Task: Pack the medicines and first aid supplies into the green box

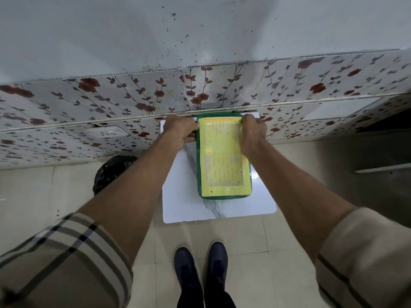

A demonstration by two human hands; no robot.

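Both hands, left hand (181,130) and right hand (253,132), clamp fingers on the green box (223,156); its yellow label's (222,165) orange print is unreadable.

Too blurred to read: red print on yellow label (222,156) of green box (224,197). Box contents hidden under closed lid. Fingertips of left hand (180,130) and right hand (253,132) tucked behind box's 12 o'clock edge. Sleeves cut off at 6 o'clock.
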